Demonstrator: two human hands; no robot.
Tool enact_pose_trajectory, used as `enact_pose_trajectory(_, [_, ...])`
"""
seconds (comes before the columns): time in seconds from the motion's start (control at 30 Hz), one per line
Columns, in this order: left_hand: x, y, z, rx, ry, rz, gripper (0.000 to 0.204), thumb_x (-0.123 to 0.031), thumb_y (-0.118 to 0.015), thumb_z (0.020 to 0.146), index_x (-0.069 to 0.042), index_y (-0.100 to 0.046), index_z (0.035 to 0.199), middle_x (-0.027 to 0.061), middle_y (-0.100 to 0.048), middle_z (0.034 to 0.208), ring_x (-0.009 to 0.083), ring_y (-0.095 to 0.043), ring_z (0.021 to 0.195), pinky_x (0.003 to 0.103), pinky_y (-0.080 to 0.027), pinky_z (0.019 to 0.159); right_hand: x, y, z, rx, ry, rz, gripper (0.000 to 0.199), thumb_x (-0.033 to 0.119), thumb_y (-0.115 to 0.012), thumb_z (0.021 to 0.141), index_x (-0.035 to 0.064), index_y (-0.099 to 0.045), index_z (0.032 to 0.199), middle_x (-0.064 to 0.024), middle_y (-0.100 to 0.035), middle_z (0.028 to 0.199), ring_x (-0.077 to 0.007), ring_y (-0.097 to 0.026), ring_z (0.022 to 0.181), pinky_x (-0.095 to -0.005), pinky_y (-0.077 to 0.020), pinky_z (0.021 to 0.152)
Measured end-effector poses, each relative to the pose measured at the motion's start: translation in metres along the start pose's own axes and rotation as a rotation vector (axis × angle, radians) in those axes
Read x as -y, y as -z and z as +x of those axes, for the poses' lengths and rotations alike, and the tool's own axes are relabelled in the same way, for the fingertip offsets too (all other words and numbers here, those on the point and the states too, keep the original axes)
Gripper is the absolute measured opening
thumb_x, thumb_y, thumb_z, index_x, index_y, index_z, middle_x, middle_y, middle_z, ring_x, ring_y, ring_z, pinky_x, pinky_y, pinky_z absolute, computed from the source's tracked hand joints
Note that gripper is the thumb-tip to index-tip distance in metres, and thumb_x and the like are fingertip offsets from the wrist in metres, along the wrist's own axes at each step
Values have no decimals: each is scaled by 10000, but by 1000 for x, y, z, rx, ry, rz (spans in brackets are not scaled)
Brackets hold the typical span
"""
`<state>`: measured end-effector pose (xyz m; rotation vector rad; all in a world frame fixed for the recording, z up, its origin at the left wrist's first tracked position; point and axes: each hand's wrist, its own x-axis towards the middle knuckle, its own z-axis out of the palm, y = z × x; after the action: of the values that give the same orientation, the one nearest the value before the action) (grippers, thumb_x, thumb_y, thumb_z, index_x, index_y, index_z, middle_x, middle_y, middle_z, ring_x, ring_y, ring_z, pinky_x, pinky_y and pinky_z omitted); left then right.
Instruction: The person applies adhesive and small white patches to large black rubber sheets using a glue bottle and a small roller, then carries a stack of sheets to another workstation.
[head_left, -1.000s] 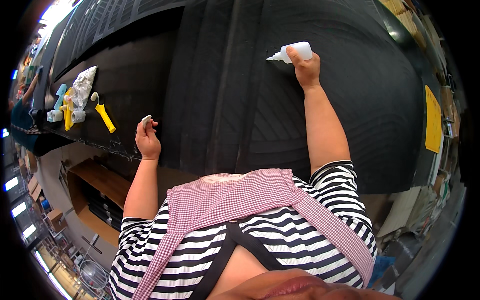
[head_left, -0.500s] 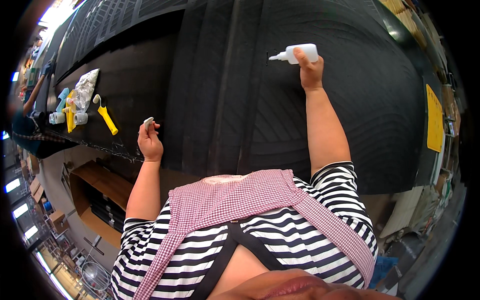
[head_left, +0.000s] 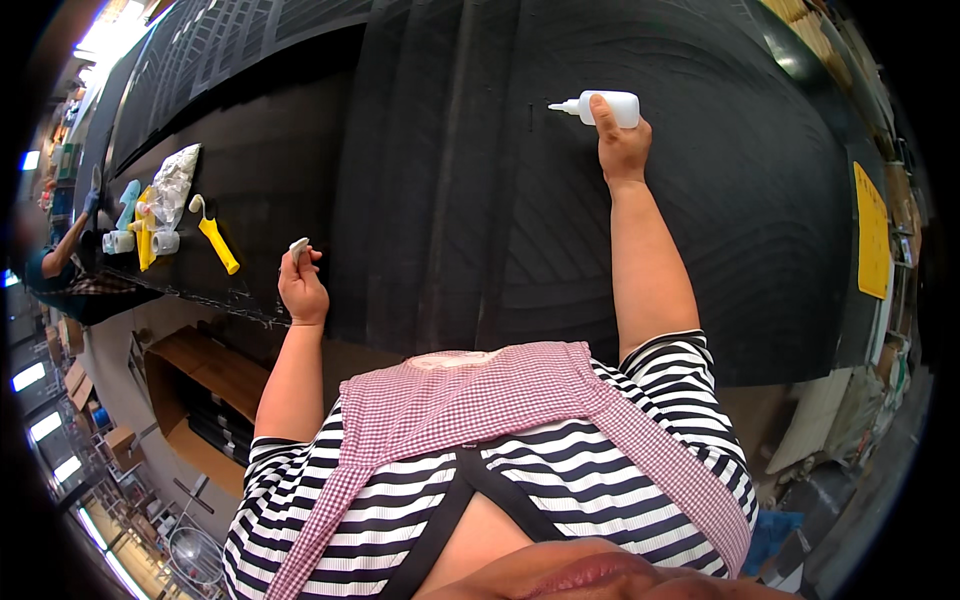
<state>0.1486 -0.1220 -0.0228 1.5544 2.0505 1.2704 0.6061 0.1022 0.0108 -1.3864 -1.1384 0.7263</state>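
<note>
My right hand [head_left: 624, 145] is wrapped round a white squeeze bottle [head_left: 612, 108] with a narrow nozzle that points left. The bottle lies sideways in the grip over a large black sheet [head_left: 560, 230]. Just left of the nozzle tip, a short dark mark [head_left: 531, 117] shows on the sheet. My left hand [head_left: 303, 290] pinches a small folded white cloth [head_left: 298, 248] between thumb and fingers, close to the sheet's left part. Whether the hand rests on the surface, I cannot tell.
To the left lie a yellow-handled roller [head_left: 215, 240], a crumpled clear plastic bag [head_left: 176, 175] and small jars [head_left: 118, 242]. A co-worker's arm [head_left: 68, 248] reaches in at far left. A cardboard box [head_left: 190, 390] stands below the table edge. A yellow sheet [head_left: 870, 230] sits at right.
My right hand has drawn the bottle slightly right, so its nozzle is farther from the dark mark. My left hand has barely moved. At far left, the co-worker's arm has shifted.
</note>
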Motion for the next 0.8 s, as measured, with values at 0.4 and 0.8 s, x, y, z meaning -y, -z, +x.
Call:
enact_pose_trajectory(0.4, [1, 1, 0, 9, 3, -26, 205, -189, -520, 1033, -44, -642, 1111, 27, -677, 881, 95, -604, 725, 233, -485, 656, 0, -4, 0, 18, 34, -76, 461, 456, -757, 828, 4, -729, 916, -118, -738, 863, -247, -712, 812, -351, -530, 765])
enact_pose_trajectory(0.8, [-8, -2, 0, -10, 11, -50, 226, -229, -508, 1045, -41, -633, 1057, 12, -668, 871, 71, -559, 711, 212, -467, 679, 0, 5, -4, 120, 53, -40, 361, 372, -744, 817, 16, -734, 877, -102, -733, 819, -219, -706, 765, -334, -532, 727])
